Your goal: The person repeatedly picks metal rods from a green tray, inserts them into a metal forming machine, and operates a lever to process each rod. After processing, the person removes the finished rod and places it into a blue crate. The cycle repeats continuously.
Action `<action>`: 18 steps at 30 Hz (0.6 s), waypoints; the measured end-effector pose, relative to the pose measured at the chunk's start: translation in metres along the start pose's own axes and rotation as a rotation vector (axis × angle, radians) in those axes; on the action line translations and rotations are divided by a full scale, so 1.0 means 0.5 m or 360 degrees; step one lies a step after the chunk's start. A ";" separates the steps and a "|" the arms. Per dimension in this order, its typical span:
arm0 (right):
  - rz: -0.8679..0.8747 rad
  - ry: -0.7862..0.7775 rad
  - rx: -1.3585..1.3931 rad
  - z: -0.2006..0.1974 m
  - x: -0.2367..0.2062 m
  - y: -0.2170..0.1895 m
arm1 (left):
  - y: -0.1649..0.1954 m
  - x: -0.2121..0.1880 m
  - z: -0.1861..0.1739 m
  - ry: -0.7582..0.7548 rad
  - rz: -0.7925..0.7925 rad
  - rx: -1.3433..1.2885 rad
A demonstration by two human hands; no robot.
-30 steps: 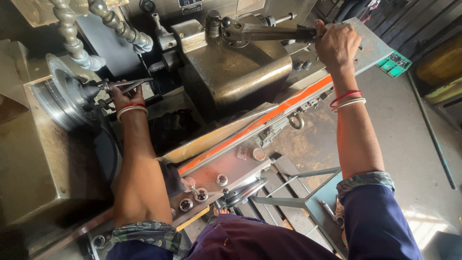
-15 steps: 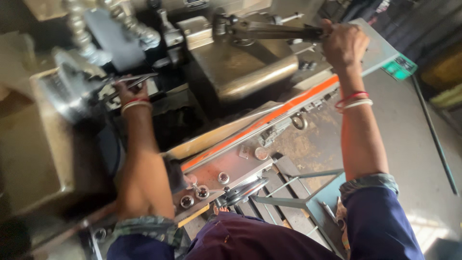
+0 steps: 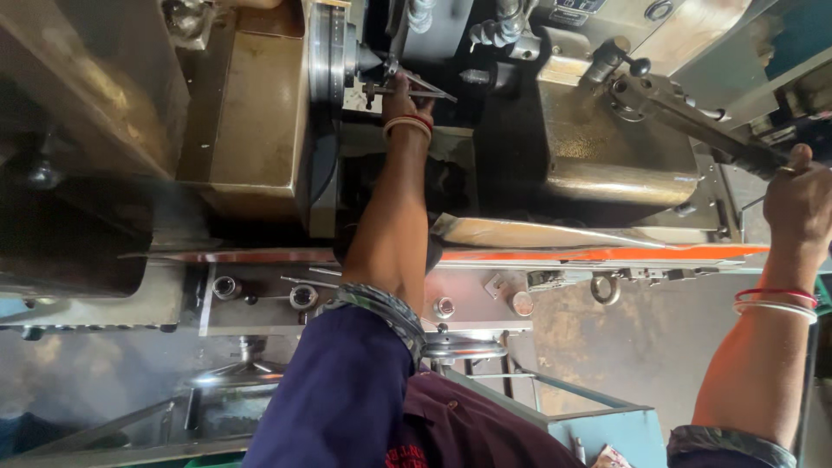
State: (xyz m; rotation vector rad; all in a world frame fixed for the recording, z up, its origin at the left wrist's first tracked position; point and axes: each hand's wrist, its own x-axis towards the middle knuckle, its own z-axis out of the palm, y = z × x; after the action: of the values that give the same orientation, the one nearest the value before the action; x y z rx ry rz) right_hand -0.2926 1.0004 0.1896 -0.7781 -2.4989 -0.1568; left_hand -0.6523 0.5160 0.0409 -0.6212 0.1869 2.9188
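Your left hand [image 3: 400, 91] has its fingers pinched shut on a thin metal tool [image 3: 416, 85], held just beside the round steel chuck [image 3: 328, 52] at the top of the lathe. Your right hand [image 3: 799, 201] is wrapped tight around the end of a long dark lever [image 3: 693, 117] reaching from the brass-coloured block [image 3: 607, 147]. An orange strip [image 3: 598, 255] runs below.
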 end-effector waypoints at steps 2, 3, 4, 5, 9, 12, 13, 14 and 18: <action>0.0020 -0.0026 0.0019 -0.014 -0.003 -0.008 | -0.002 0.001 0.006 -0.0038 0.0011 -0.0066; 0.0032 -0.0040 0.0030 -0.020 -0.005 -0.014 | -0.004 0.001 0.008 -0.0049 0.0013 -0.0127; 0.0034 -0.0029 -0.0009 -0.024 -0.006 -0.018 | -0.006 0.001 0.010 -0.0061 0.0012 -0.0186; 0.0037 -0.0018 -0.0048 -0.026 -0.007 -0.022 | -0.008 0.000 0.013 -0.0071 -0.0009 -0.0214; -0.0030 0.0045 -0.0232 -0.028 -0.007 -0.024 | -0.012 0.002 0.022 -0.0037 -0.0073 -0.0255; -0.0016 0.0010 -0.0307 -0.026 -0.003 -0.017 | -0.011 0.009 0.027 -0.0005 -0.0089 -0.0235; -0.0010 -0.0008 -0.0324 -0.026 -0.002 -0.015 | -0.010 0.011 0.027 -0.0002 -0.0091 -0.0228; -0.0003 -0.0024 -0.0341 -0.027 -0.001 -0.014 | -0.010 0.014 0.029 -0.0030 -0.0096 -0.0258; -0.0038 -0.0013 -0.0550 -0.033 -0.001 -0.020 | -0.011 0.014 0.025 -0.0098 -0.0075 -0.0307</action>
State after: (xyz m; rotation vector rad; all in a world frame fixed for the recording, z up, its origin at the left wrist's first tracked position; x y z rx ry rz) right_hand -0.2904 0.9878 0.2037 -0.8836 -2.5220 -0.6076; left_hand -0.6628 0.5243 0.0489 -0.5527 -0.1160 2.9273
